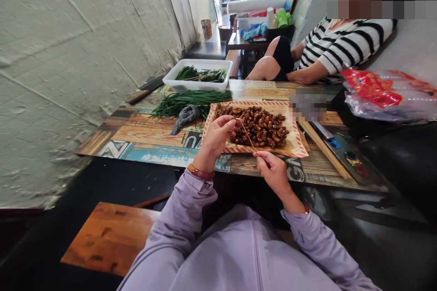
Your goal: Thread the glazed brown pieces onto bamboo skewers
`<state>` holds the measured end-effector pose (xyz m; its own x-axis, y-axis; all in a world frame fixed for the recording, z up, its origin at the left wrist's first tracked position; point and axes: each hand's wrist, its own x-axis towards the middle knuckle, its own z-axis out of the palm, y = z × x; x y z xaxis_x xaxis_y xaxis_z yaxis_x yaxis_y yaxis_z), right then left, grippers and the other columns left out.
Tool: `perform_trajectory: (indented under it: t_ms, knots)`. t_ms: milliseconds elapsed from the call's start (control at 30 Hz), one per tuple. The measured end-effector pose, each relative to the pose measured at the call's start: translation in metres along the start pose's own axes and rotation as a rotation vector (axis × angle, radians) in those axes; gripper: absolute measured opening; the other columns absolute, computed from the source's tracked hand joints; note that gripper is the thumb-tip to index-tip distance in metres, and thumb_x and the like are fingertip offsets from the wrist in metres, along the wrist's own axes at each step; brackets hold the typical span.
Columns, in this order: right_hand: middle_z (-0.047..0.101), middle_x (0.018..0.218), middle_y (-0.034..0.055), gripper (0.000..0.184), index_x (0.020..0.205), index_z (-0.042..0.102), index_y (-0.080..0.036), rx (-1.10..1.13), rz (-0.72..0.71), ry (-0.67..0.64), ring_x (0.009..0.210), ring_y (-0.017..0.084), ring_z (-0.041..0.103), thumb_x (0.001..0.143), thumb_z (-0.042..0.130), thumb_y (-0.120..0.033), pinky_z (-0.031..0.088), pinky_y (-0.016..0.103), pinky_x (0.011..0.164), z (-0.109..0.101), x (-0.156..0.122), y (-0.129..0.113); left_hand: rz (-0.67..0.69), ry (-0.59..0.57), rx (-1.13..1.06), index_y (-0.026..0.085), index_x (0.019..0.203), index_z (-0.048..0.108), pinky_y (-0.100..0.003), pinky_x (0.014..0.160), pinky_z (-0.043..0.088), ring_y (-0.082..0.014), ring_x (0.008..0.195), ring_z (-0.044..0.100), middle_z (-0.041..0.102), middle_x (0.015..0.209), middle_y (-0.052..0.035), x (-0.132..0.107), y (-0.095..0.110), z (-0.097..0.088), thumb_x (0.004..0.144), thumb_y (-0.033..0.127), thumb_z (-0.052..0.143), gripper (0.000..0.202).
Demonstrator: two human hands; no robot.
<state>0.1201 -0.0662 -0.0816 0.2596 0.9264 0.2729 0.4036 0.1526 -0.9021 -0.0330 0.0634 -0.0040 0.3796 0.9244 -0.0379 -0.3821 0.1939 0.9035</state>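
A tray (297, 148) with a red-striped rim holds a heap of glossy brown pieces (261, 126) on the wooden table (150, 134). My right hand (273, 170) pinches the lower end of a thin wooden skewer (246, 134) that slants up to my left hand (220, 134). My left hand's fingers are closed at the skewer's tip, over the left edge of the heap, on a small piece I cannot make out clearly.
A pile of green chives (191, 100) and a grey cloth (186, 116) lie left of the tray. Behind them stands a white tub (177, 82) with more chives. A cleaver (145, 88) lies by the wall. A person in a striped top (341, 45) sits opposite. Chopsticks (322, 145) and a plastic bag (385, 95) are at right.
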Motion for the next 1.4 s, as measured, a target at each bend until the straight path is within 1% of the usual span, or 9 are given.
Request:
perform_trajectory:
  t_ms: [100, 300, 400, 533, 700, 867, 1033, 1233, 1400]
  knots:
    - [0.062, 0.058, -0.0012, 0.028, 0.105, 0.067, -0.015, 0.008, -0.005, -0.029, 0.048, 0.012, 0.057, 0.089, 0.048, -0.029, 0.046, 0.023, 0.051, -0.001, 0.0, -0.003, -0.007, 0.016, -0.037, 0.015, 0.085, 0.057, -0.018, 0.055, 0.042, -0.0096, 0.067, 0.064, 0.072, 0.083, -0.0055, -0.003, -0.003, 0.001, 0.064, 0.032, 0.08, 0.035]
    - [0.06, 0.057, -0.0024, 0.033, 0.112, 0.066, -0.015, -0.002, -0.02, -0.067, 0.05, 0.012, 0.057, 0.088, 0.047, -0.027, 0.047, 0.023, 0.053, -0.003, 0.0, -0.002, -0.024, 0.05, -0.127, 0.012, 0.095, 0.064, -0.025, 0.068, 0.051, -0.0116, 0.069, 0.066, 0.07, 0.075, -0.0039, -0.009, -0.013, 0.006, 0.061, 0.03, 0.083, 0.043]
    - [0.058, 0.055, -0.0032, 0.032, 0.112, 0.066, -0.015, 0.029, -0.031, -0.069, 0.049, 0.011, 0.055, 0.088, 0.048, -0.027, 0.046, 0.023, 0.053, -0.003, -0.002, 0.001, -0.035, 0.067, -0.183, 0.012, 0.093, 0.065, -0.024, 0.067, 0.05, -0.0111, 0.069, 0.065, 0.07, 0.076, -0.0035, -0.017, -0.017, 0.01, 0.06, 0.029, 0.083, 0.041]
    - [0.055, 0.053, -0.0052, 0.03, 0.109, 0.066, -0.016, 0.08, 0.007, 0.01, 0.044, 0.009, 0.05, 0.089, 0.048, -0.029, 0.044, 0.022, 0.048, -0.003, -0.005, 0.001, -0.068, 0.103, -0.199, 0.014, 0.089, 0.063, -0.021, 0.062, 0.047, -0.0099, 0.066, 0.064, 0.07, 0.076, -0.0039, -0.035, -0.027, 0.019, 0.062, 0.031, 0.082, 0.037]
    - [0.053, 0.052, -0.0059, 0.028, 0.108, 0.065, -0.016, 0.091, 0.021, 0.034, 0.044, 0.009, 0.049, 0.089, 0.049, -0.028, 0.041, 0.02, 0.045, -0.004, -0.006, 0.0, -0.072, 0.076, -0.185, 0.014, 0.088, 0.063, -0.02, 0.06, 0.045, -0.0096, 0.066, 0.063, 0.068, 0.073, -0.0024, -0.049, -0.035, 0.03, 0.064, 0.032, 0.081, 0.036]
    - [0.054, 0.053, -0.0053, 0.027, 0.107, 0.065, -0.017, 0.097, 0.016, 0.009, 0.045, 0.009, 0.05, 0.089, 0.048, -0.028, 0.042, 0.021, 0.046, -0.003, -0.006, 0.004, 0.008, 0.124, -0.118, 0.015, 0.091, 0.062, -0.021, 0.067, 0.047, -0.0101, 0.073, 0.065, 0.068, 0.079, -0.0016, -0.04, -0.029, 0.024, 0.067, 0.033, 0.08, 0.035]
    - [0.057, 0.059, -0.0042, 0.021, 0.1, 0.064, -0.018, 0.111, -0.003, -0.026, 0.047, 0.009, 0.052, 0.087, 0.049, -0.024, 0.043, 0.021, 0.047, -0.003, -0.005, 0.007, 0.062, 0.155, -0.146, 0.016, 0.087, 0.06, -0.027, 0.074, 0.051, -0.0107, 0.07, 0.064, 0.065, 0.072, 0.0013, -0.02, -0.022, 0.016, 0.064, 0.034, 0.081, 0.036]
    - [0.053, 0.057, -0.0067, 0.034, 0.117, 0.061, -0.017, 0.082, -0.01, -0.116, 0.046, 0.008, 0.048, 0.087, 0.045, -0.023, 0.041, 0.02, 0.047, -0.005, -0.001, 0.001, 0.049, 0.138, -0.139, 0.016, 0.086, 0.06, -0.023, 0.062, 0.049, -0.0087, 0.061, 0.061, 0.063, 0.07, 0.0018, -0.002, -0.023, 0.012, 0.064, 0.037, 0.08, 0.038]
    - [0.05, 0.051, -0.007, 0.035, 0.118, 0.064, -0.018, 0.028, -0.008, -0.111, 0.045, 0.009, 0.047, 0.089, 0.049, -0.03, 0.042, 0.021, 0.05, -0.004, -0.001, 0.004, 0.023, 0.131, -0.17, 0.016, 0.087, 0.059, -0.023, 0.062, 0.05, -0.0084, 0.058, 0.061, 0.059, 0.065, 0.0046, -0.004, -0.026, 0.009, 0.062, 0.037, 0.082, 0.04]
